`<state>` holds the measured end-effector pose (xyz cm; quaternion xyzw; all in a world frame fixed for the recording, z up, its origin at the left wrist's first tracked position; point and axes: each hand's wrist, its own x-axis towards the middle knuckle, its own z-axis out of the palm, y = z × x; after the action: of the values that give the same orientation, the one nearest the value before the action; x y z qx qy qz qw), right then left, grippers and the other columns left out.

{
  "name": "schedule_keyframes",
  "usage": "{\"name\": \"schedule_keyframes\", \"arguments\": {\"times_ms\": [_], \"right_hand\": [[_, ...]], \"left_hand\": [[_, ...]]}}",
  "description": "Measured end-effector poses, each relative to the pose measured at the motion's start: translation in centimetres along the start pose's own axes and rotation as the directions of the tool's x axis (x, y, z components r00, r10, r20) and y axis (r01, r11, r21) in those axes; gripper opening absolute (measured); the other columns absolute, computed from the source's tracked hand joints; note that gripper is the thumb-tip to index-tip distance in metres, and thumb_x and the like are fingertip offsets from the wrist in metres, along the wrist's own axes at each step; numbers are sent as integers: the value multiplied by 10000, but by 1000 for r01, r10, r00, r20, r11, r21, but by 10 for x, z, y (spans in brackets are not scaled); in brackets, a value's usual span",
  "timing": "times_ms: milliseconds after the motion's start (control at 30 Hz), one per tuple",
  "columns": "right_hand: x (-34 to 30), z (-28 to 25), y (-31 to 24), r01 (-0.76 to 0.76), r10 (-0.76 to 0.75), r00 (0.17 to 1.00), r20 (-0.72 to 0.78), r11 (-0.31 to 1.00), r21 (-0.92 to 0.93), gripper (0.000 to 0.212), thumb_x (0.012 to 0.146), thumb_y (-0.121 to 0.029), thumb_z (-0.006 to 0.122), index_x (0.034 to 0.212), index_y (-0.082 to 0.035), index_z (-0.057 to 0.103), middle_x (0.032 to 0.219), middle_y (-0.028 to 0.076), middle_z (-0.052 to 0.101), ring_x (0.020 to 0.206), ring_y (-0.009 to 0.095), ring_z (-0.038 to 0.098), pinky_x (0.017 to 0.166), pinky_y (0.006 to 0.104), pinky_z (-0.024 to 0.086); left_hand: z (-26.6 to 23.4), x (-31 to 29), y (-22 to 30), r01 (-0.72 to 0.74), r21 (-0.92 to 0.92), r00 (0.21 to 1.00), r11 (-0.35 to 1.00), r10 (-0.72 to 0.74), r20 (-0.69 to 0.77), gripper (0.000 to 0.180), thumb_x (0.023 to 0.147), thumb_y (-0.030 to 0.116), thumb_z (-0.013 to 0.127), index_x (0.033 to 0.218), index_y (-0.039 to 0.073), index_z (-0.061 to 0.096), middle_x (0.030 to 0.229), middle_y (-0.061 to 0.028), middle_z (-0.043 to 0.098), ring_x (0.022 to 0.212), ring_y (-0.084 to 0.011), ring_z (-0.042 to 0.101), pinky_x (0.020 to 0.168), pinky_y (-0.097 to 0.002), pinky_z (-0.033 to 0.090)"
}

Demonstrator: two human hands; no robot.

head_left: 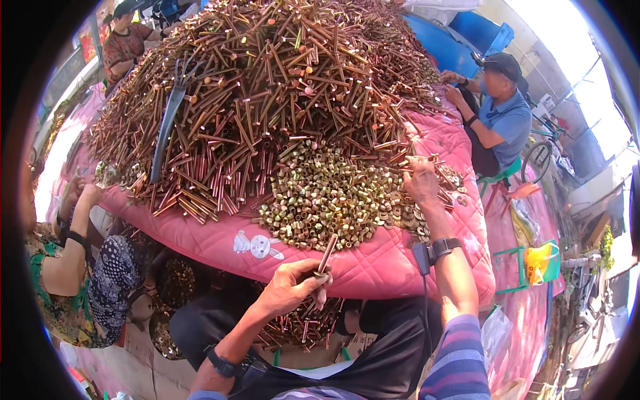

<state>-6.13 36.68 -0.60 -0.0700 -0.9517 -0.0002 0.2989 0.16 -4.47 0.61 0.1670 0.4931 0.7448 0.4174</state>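
My left hand (291,287) is closed in a pinch on a copper-coloured anchor bolt (330,248), just beyond the near edge of the pink quilted cover (363,273). The bolt tilts upward, and a flat washer (321,273) sits around it by the fingers. To the right, my right hand (421,181) reaches down to the pile with its fingers bent together. What its fingertips hold, if anything, cannot be made out. Beside it lie a heap of small brass-coloured nuts (327,197) and loose washers (408,217). A large mound of copper-coloured bolts (267,100) rises behind.
A curved dark fork-like tool (168,130) leans on the mound. One person (503,110) sits at right, another (127,43) at far left; a third person's arm (73,257) is at near left. More bolts (303,330) lie below the cover between my knees.
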Motion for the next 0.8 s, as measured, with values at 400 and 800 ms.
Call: {"name": "schedule_keyframes", "arguments": {"times_ms": [400, 800], "right_hand": [[11, 16, -1, 87, -89, 963, 254, 996, 17, 309, 752, -33, 589, 1018, -121, 718, 1066, 122, 640, 1018, 328, 592, 912, 422, 476], [-7, -31, -40, 93, -84, 995, -50, 969, 228, 260, 832, 41, 618, 1072, -40, 677, 1010, 148, 659, 952, 331, 634, 832, 433, 513]], "left_hand": [[-1, -8, 9, 162, 116, 982, 980, -172, 75, 366, 973, 344, 611, 1149, 24, 642, 807, -25, 622, 696, -97, 586, 644, -267, 490], [-4, -8, -3, 88, 210, 996, 974, -90, -2, 355, 1009, 329, 517, 1117, 6, 618, 705, -18, 566, 617, -103, 554, 573, -273, 469]]}}
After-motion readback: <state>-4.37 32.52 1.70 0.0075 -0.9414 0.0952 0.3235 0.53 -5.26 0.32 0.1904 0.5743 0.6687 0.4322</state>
